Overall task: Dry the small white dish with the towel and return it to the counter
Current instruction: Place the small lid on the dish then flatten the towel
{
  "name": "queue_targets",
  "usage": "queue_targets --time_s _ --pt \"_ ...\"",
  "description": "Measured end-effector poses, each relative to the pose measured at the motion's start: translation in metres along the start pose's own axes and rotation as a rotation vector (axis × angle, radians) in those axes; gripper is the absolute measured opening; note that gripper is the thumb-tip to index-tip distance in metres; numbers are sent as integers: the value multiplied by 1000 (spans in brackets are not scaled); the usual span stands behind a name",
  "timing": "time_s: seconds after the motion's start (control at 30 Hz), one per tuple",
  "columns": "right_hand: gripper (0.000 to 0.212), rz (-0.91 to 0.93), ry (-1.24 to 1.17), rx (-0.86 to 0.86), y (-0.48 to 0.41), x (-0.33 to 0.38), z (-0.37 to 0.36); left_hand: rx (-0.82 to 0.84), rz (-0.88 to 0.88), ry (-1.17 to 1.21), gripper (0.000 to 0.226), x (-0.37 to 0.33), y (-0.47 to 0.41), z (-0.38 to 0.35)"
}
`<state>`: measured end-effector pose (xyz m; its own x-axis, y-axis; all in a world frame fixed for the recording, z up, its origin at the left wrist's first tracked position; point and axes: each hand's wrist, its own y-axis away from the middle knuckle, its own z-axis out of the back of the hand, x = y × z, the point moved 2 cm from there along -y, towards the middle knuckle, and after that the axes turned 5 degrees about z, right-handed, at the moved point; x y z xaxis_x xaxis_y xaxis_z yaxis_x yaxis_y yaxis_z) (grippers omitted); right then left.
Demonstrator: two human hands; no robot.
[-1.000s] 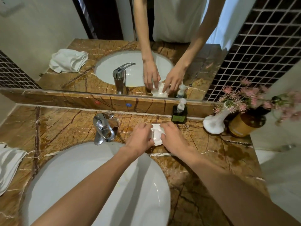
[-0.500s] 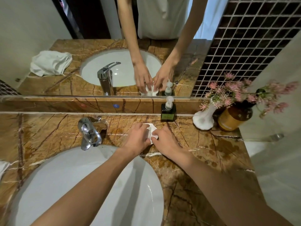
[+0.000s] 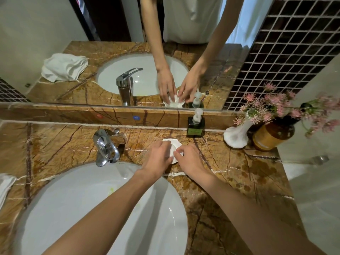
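Note:
The small white dish (image 3: 174, 146) sits low over the brown marble counter (image 3: 230, 177), just behind the basin and in front of the soap bottle. My left hand (image 3: 159, 157) grips its left edge and my right hand (image 3: 189, 160) pinches its right edge; my fingers cover most of it. Whether it rests on the stone or is held just above it I cannot tell. The white towel (image 3: 5, 186) lies at the far left edge of the counter, away from both hands, only partly in view.
A white oval basin (image 3: 92, 208) fills the near left, with a chrome tap (image 3: 105, 147) behind it. A dark soap pump bottle (image 3: 195, 124), a white vase (image 3: 236, 137) of pink flowers and an amber jar (image 3: 272, 135) stand along the back right. A mirror (image 3: 55, 24) rises behind the counter.
Both hands stay on the dish at the same spot; my fingers have shifted slightly around its rim. The view has swung a little, so the towel shows less at the left.

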<state>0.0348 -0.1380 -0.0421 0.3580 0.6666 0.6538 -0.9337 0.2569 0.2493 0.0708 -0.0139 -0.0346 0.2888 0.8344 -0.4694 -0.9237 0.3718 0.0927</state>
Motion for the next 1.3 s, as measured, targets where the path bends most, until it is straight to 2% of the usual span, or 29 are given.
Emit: queue_targets --time_s 0.77,0.93,1.17,1.3 --pt "24 24 -12 -28 0 -3 -1 31 -42 -24 24 -1 -6 -2" --pt "25 7 -9 -26 1 -4 -4 27 -32 -20 28 -1 -4 -4" --pt "34 17 -17 -79 11 -1 2 -1 -24 30 49 -4 6 3" --pt "34 64 27 -112 25 5 5 -63 -60 27 45 -3 20 16"
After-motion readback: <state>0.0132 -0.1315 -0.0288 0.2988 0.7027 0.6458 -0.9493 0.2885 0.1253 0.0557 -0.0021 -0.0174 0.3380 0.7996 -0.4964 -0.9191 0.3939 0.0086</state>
